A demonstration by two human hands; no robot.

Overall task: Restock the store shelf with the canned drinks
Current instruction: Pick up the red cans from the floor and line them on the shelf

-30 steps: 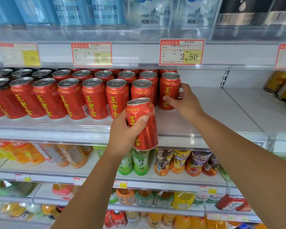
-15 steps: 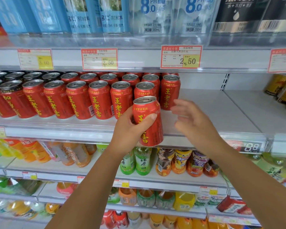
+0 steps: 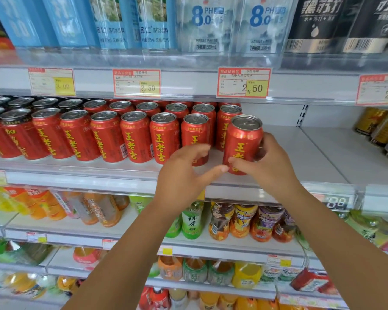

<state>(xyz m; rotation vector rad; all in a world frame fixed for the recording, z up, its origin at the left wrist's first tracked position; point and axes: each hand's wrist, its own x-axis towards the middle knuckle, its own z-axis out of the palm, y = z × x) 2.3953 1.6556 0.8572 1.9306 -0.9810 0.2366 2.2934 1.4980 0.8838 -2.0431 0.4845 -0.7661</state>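
**Can at right end of row, right-hand grip**

Red herbal-tea can (image 3: 242, 139) is upright at the right end of the front row of red cans (image 3: 134, 137), over the front strip of the middle shelf (image 3: 300, 153). The base is hidden behind fingers, so I can't tell if it's seated or just above the surface.

Right hand (image 3: 269, 166) is wrapped round the can's lower half. The thumb lies across the front near the bottom and the fingers curl round the right and back side. The can's top and label sit above and left of the palm.

Left hand (image 3: 184, 175) holds nothing. Its fingers are spread and loosely curved, just left of the held can. The thumb tip is near the can's lower left edge, but whether it touches is unclear. The fingers hang in front of the next can in the row.

The held can stands just beside its neighbour to the left. To its right the shelf surface is bare up to the gold cans (image 3: 381, 128) at the far right.

Yellow-and-red price tag (image 3: 243, 82) reading 2.50 sits on the rail directly above. Above that are water bottles (image 3: 205, 23) marked 8.0 PH, with black bottles (image 3: 316, 23) to their right. The lower shelf carries green tea bottles (image 3: 192, 220) and other bottled drinks.
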